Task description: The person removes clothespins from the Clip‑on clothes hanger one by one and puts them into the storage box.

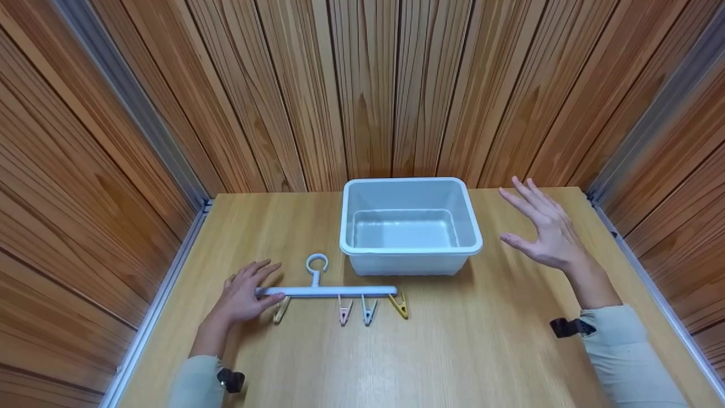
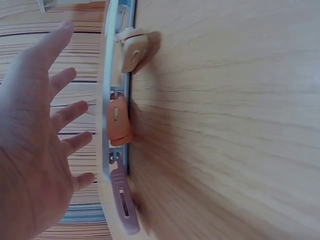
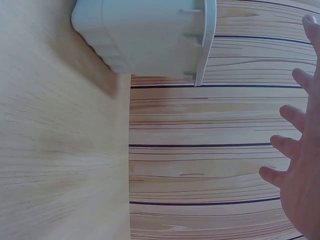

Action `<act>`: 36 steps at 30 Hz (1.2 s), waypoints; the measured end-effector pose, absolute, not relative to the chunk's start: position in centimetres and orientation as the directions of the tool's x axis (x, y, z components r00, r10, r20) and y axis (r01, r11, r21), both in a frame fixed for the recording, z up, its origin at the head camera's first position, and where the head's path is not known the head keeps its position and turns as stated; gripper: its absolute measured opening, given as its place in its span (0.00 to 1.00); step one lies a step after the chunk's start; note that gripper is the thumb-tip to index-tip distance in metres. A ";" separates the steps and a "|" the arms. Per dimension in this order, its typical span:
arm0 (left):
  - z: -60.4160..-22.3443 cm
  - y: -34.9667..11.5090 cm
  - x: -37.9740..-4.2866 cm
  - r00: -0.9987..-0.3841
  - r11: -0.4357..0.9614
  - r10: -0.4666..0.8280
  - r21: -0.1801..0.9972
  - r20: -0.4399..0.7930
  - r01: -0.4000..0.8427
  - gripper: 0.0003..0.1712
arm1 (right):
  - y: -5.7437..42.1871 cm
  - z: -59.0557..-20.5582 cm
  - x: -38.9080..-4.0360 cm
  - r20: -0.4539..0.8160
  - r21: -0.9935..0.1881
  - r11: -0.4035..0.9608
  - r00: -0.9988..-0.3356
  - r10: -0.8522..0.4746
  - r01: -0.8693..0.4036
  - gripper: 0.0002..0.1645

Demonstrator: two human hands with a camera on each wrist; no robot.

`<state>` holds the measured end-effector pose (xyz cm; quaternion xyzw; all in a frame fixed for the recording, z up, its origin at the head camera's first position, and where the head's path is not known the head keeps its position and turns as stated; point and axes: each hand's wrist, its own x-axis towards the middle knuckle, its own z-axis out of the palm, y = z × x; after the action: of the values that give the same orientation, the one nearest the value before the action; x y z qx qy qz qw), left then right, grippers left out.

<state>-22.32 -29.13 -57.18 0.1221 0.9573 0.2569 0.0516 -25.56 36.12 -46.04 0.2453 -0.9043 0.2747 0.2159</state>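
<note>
A pale blue clothespin hanger (image 1: 325, 291) with a hook lies on the table, several coloured pegs along its bar. In the head view my left hand (image 1: 244, 296) is at the hanger's left end, its thumb overlapping the bar. The left wrist view shows that hand (image 2: 35, 145) with fingers spread, beside an orange peg (image 2: 118, 122), a beige peg (image 2: 133, 52) and a mauve peg (image 2: 124, 205). My right hand (image 1: 545, 231) is raised to the right of a white plastic basin (image 1: 410, 263), fingers extended and holding nothing. In the right wrist view its fingers stand apart from the basin (image 3: 150, 40).
The basin stands at the back of the wooden table (image 1: 430, 351), behind the hanger's right end. Wood-plank walls (image 1: 374, 96) enclose the back and both sides, with metal rails (image 1: 153, 317) along the table's side edges.
</note>
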 end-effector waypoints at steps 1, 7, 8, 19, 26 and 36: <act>-57.3 -29.1 -22.3 -0.965 0.832 0.259 0.516 -0.042 0.201 0.47 | 36.1 -46.0 -25.6 0.529 -0.396 0.722 -0.784 -0.325 -0.567 0.52; -57.8 -29.1 -22.1 -0.965 0.794 0.257 0.581 -0.057 0.177 0.45 | 35.9 -45.8 -25.7 0.559 -0.437 0.663 -0.761 -0.329 -0.608 0.53; -57.9 -29.1 -22.1 -0.965 0.790 0.258 0.587 -0.054 0.178 0.44 | 35.8 -45.8 -25.7 0.562 -0.445 0.651 -0.758 -0.333 -0.616 0.54; -58.8 -28.2 -22.0 -0.971 0.753 0.237 0.638 -0.032 0.163 0.40 | 35.1 -46.0 -25.3 0.554 -0.563 0.526 -0.763 -0.334 -0.638 0.62; -59.4 -27.7 -22.0 -0.975 0.729 0.220 0.664 0.003 0.166 0.41 | 34.8 -46.5 -25.1 0.566 -0.577 0.511 -0.763 -0.313 -0.637 0.63; -60.2 -27.0 -22.0 -0.974 0.702 0.224 0.686 0.043 0.192 0.28 | 34.4 -47.5 -24.6 0.563 -0.619 0.478 -0.777 -0.282 -0.623 0.63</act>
<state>-22.04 -26.96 -60.19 0.1128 0.9222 0.3692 0.0219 -24.62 34.40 -47.46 0.2701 -0.8370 0.4335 0.1965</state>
